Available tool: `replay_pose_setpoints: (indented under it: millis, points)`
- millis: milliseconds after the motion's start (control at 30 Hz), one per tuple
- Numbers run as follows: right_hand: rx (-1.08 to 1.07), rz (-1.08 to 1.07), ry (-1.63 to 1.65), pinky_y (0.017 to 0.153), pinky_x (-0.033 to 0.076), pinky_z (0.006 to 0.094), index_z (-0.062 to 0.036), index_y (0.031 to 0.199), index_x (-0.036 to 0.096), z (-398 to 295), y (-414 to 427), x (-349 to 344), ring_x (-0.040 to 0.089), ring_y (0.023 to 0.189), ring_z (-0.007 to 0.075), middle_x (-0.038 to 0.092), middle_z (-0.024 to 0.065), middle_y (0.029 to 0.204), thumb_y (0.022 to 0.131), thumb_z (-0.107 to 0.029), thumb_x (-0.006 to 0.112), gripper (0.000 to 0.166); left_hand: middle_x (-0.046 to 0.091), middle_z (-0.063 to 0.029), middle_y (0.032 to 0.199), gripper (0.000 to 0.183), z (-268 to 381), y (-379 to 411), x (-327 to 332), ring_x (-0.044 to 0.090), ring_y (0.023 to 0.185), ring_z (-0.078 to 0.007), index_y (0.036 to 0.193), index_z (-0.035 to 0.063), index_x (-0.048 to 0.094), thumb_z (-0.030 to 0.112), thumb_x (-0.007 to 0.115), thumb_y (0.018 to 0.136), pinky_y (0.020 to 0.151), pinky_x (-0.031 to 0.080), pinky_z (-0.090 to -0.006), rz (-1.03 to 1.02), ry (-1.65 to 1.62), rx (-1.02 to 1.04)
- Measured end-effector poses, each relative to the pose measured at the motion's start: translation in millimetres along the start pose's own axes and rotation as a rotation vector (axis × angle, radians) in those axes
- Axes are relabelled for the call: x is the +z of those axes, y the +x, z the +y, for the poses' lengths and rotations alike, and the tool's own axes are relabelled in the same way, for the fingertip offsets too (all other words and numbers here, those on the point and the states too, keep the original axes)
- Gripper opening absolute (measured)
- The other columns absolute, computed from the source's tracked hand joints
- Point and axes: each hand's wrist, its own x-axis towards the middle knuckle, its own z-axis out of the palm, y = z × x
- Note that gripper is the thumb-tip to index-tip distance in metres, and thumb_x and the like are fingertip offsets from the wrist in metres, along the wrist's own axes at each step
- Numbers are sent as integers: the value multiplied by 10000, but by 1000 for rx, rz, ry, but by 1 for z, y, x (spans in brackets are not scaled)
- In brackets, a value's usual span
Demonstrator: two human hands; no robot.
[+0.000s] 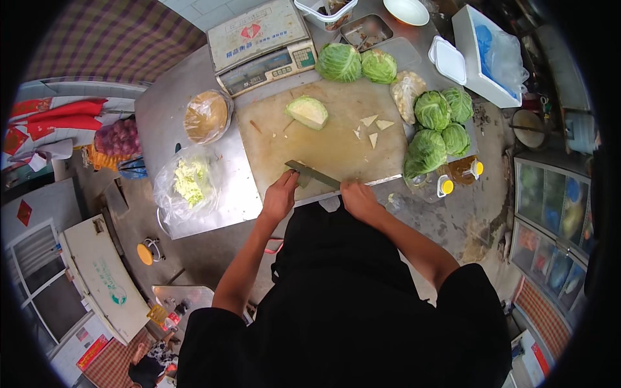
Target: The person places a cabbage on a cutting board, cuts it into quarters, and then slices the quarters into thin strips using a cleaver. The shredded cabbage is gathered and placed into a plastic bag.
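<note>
My right hand (358, 198) grips the handle of a kitchen knife (315, 175) at the near edge of a large cutting board (339, 150). The blade points left and away from me. Close to its tip, my left hand (282, 194) rests its fingers beside a small pale green piece of cabbage (303, 180), partly hidden by the blade; whether the fingers hold it I cannot tell. Farther back on the board lies a cut cabbage portion (307, 112), pale cut face showing. Several small triangular cabbage pieces (372, 140) are scattered at the board's right.
Whole cabbages (424, 150) stand along the board's right and far edges. Behind it is a weighing scale (262, 48). A plastic bag of cut cabbage (190, 182) and a wrapped bowl (207, 117) sit left. Oil bottles (465, 169) stand right. Another person (148, 368) is far lower left.
</note>
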Motion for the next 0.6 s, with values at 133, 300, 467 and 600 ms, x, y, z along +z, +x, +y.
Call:
replay_pose_setpoints:
  millis: [133, 300, 467, 600]
  points:
    - [-9, -95, -20, 639, 575, 512, 54, 916, 628, -29, -9, -26, 707, 716, 429, 686, 261, 750, 814, -26, 600, 133, 664, -172, 1064, 205, -22, -8, 4, 672, 875, -402, 1023, 28, 681, -42, 635, 836, 717, 571, -465, -97, 7, -2]
    - [43, -120, 38, 640, 559, 548, 32, 902, 607, -36, -4, -22, 690, 699, 456, 683, 259, 752, 879, -73, 560, 117, 656, -160, 1014, 173, -21, -5, 10, 669, 815, -396, 968, 29, 672, -56, 612, 830, 689, 562, -473, -12, -58, 30]
    - [55, -95, 53, 645, 546, 561, 33, 888, 606, -32, 14, 0, 684, 712, 470, 672, 270, 738, 868, -63, 558, 109, 669, -165, 1056, 268, -18, 0, 8, 678, 840, -396, 1084, 29, 668, -54, 622, 833, 700, 573, -454, 14, -70, 47]
    - [38, -62, 81, 653, 544, 559, 37, 870, 619, -30, 42, 20, 685, 718, 469, 672, 277, 742, 857, -57, 559, 112, 675, -187, 1174, 325, -18, -1, 4, 691, 883, -406, 1167, 23, 647, -43, 638, 848, 729, 586, -441, 33, -70, 51]
